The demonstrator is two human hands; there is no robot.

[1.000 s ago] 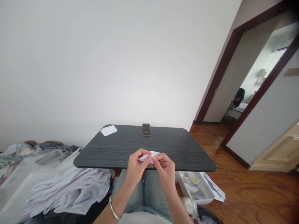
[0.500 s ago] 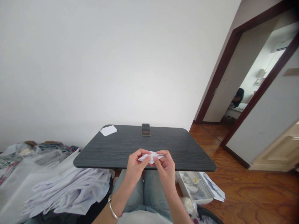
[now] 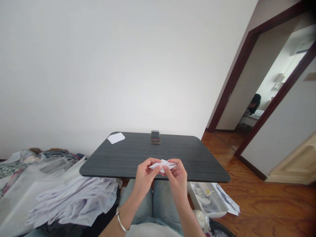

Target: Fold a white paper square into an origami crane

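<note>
A small piece of folded white paper [image 3: 163, 163] with pointed ends is held between both hands, just over the near edge of the dark table [image 3: 128, 154]. My left hand [image 3: 147, 171] pinches its left part, thumb on top and fingers behind. On the other side my right hand [image 3: 177, 172] grips it the same way, with the thumb close to the left thumb. The fingers cover part of the folds. A silver bangle is on my left wrist.
White paper sheets [image 3: 116, 138] lie at the table's far left corner. A phone on a stand [image 3: 155, 137] is at the back middle. Piled white cloth [image 3: 74, 200] lies left; an open white box [image 3: 206, 199] is on the right. Beyond the doorway is a person [image 3: 254, 102].
Both hands keep their hold on the folded paper, with hardly any finger movement. The whole view has shifted slightly.
</note>
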